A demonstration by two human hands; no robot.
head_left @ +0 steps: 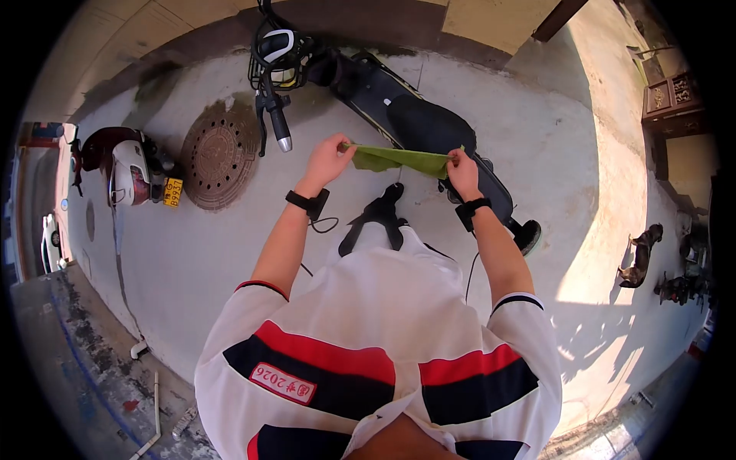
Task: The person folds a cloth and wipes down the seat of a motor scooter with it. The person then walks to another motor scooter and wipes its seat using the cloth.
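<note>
A green cloth (406, 159) is stretched between my two hands, its lower edge hanging in a loose fold. My left hand (331, 159) pinches one corner, and my right hand (463, 172) pinches the opposite end. Just beyond the cloth stands a black electric scooter (429, 123), its seat nearest my right hand and its handlebar grip (280, 130) a little beyond my left. Both wrists wear black straps with thin cables.
A rusty manhole cover (221, 157) lies in the concrete ground at left. Beside it stands another scooter (132, 172) with a yellow plate. A dog (641, 257) stands at the right near sunlit ground. A wall runs along the far side.
</note>
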